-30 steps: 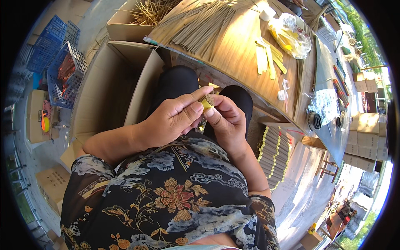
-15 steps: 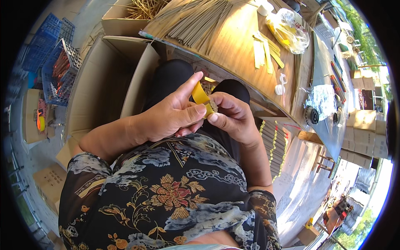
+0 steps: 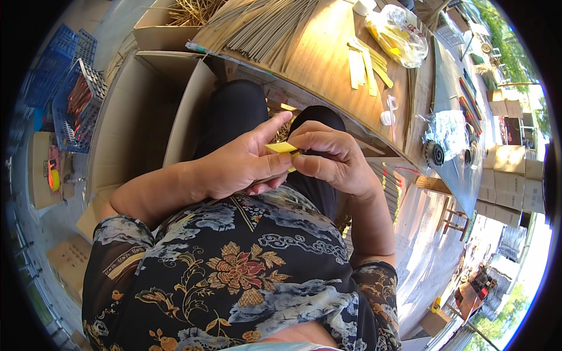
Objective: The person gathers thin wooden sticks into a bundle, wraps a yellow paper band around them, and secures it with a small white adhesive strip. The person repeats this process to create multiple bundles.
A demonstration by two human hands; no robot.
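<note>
Above my lap, my left hand (image 3: 249,159) and my right hand (image 3: 333,157) meet around a small bundle wrapped in a yellow paper strip (image 3: 281,147). My left thumb presses the strip from below, while the left index finger points up and away. The right thumb and fingers pinch the other side of the same strip. What the strip wraps is mostly covered by my fingers. Beyond my hands, on the wooden table (image 3: 310,70), lie more yellow strips (image 3: 367,67) and a spread of thin brown sticks (image 3: 266,29).
A deep open cardboard box (image 3: 137,111) stands by my left leg. Blue plastic crates (image 3: 70,111) sit farther left. On the table are a clear bag with yellow pieces (image 3: 398,38) and a white spool (image 3: 386,118). Stacked cartons (image 3: 509,187) stand far right.
The yellow strip's free end, which curved upward, now lies flatter between my hands. My right hand has turned over the bundle, hiding the cut stick ends that showed before.
</note>
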